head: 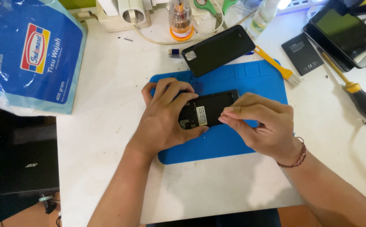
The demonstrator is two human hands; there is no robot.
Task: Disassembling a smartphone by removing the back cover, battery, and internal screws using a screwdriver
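Note:
An opened black phone (211, 108) lies back-side up on a blue work mat (250, 80), its inner frame and a white label showing. My left hand (166, 115) grips its left end, fingers curled over the top edge and thumb under the near edge. My right hand (260, 122) rests on the phone's right end, with thumb and fingers pinched together at its near edge. Whether they pinch something small I cannot tell. The phone's black back cover (218, 49) lies apart at the mat's far edge.
On the white table: a blue tissue pack (27, 54) far left, an orange-handled brush (275, 63), a flat black battery (302, 54), a dark tablet (344, 31), a yellow-and-black screwdriver (357, 94), an orange-capped bottle (181, 19). A black laptop (19, 155) sits left below.

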